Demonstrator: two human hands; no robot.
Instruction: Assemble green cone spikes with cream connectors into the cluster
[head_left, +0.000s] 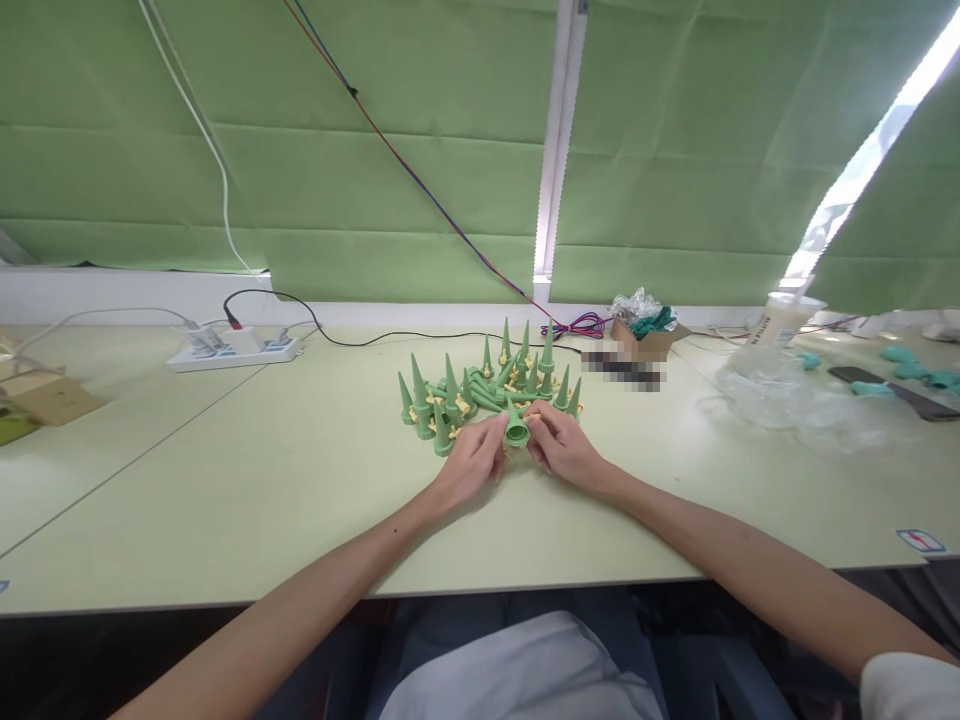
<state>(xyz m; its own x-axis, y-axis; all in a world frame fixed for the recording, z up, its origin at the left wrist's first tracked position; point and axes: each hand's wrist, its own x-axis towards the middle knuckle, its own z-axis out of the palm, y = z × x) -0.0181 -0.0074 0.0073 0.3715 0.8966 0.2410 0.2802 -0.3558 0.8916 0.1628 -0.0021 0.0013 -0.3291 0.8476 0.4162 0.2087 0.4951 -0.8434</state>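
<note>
Between my two hands is a green cone-shaped plant watering spike (516, 432), its open round end facing me and its tip pointing away. My left hand (477, 456) is closed on its left side with thumb and fingers. From the right, my right hand (564, 446) pinches it, and a bit of yellow shows near those fingertips, too small to make out. Just beyond my hands stands a cluster of similar green spikes (451, 385), points up, many with small yellow valves (463, 405). Green tube-like pieces (486, 392) lie among them.
A white power strip (236, 350) with plugs sits at the back left, near a cardboard box (52, 397). At the back right are a small open carton (651, 340), a plastic cup (784, 318), clear plastic bags (780, 390), teal pieces (911, 368) and a dark phone (926, 402).
</note>
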